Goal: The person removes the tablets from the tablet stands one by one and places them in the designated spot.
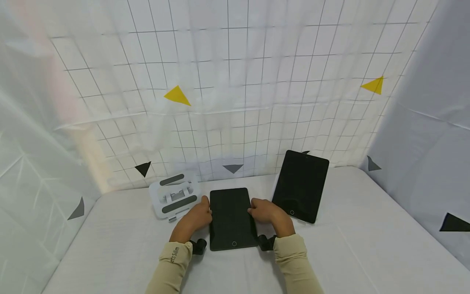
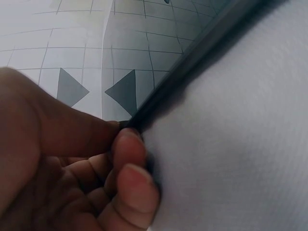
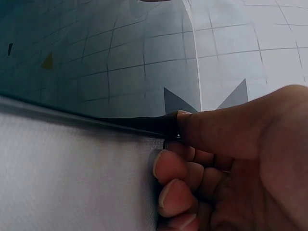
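Plainly, both hands have a pinch on the tablet: the left hand (image 1: 196,214) clamps its left edge, thumb over the rim and curled fingers beneath, and the right hand (image 1: 269,211) does likewise on the opposite edge. Between them, then, lies the tablet (image 1: 233,220), dark glossy face up; whether it is fully clear of the table (image 1: 367,245) under the hands I cannot tell. It should handle as a stiff, thin slab, moderately light, with a slick glass face that may slide under a fingertip and would likely crack if dropped. The best hold is probably this one, opposite long edges at mid-height, pads under the rim and little pressure on the glass. Just beyond the left hand sits a white stand (image 1: 178,197) with grey pads; just beyond the right, another tablet (image 1: 302,185) leans back, face outward.
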A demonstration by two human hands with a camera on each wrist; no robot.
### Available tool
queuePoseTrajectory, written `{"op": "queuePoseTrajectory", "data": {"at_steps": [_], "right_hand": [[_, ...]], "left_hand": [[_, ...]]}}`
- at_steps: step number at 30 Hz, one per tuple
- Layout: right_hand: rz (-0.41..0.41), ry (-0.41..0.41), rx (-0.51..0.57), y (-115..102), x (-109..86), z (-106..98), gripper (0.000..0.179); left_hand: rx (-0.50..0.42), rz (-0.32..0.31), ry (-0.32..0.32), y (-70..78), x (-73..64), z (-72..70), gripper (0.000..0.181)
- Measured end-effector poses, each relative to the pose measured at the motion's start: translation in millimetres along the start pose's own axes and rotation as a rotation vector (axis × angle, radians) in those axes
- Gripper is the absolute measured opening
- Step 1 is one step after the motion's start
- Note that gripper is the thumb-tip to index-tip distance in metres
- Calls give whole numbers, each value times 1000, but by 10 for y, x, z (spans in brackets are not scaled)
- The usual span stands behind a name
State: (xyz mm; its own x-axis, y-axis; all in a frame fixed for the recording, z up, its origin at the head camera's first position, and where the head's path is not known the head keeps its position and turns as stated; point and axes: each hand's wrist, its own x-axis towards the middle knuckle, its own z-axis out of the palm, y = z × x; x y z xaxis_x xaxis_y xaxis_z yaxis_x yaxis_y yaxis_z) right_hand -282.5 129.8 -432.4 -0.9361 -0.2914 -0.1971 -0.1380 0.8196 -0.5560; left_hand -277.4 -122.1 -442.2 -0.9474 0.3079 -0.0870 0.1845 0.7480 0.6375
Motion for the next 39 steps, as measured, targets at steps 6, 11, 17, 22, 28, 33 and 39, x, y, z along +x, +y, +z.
{"op": "queuePoseTrajectory", "data": {"at_steps": [6, 11, 17, 22, 28, 33, 39], "right_hand": [[1, 2, 7, -2, -6, -4, 15], [1, -5, 10, -7, -5, 1, 15], [11, -12, 13, -4, 6, 1, 15], [11, -11, 8, -10, 0, -6, 14], [6, -7, 7, -19, -12, -12, 14], [4, -3, 7, -17, -12, -11, 14], [4, -4, 7, -10, 4, -5, 13]], "left_hand": [[-11, -17, -10, 6, 3, -8, 15], [-8, -23, -10, 3, 5, 1, 14], [-3, -29, -11, 18, -6, 2, 14], [-10, -25, -14, 27, -7, -5, 17], [5, -19, -11, 3, 13, 6, 15], [5, -26, -8, -21, 37, 20, 17], [8, -35, -10, -21, 43, 17, 16]]}}
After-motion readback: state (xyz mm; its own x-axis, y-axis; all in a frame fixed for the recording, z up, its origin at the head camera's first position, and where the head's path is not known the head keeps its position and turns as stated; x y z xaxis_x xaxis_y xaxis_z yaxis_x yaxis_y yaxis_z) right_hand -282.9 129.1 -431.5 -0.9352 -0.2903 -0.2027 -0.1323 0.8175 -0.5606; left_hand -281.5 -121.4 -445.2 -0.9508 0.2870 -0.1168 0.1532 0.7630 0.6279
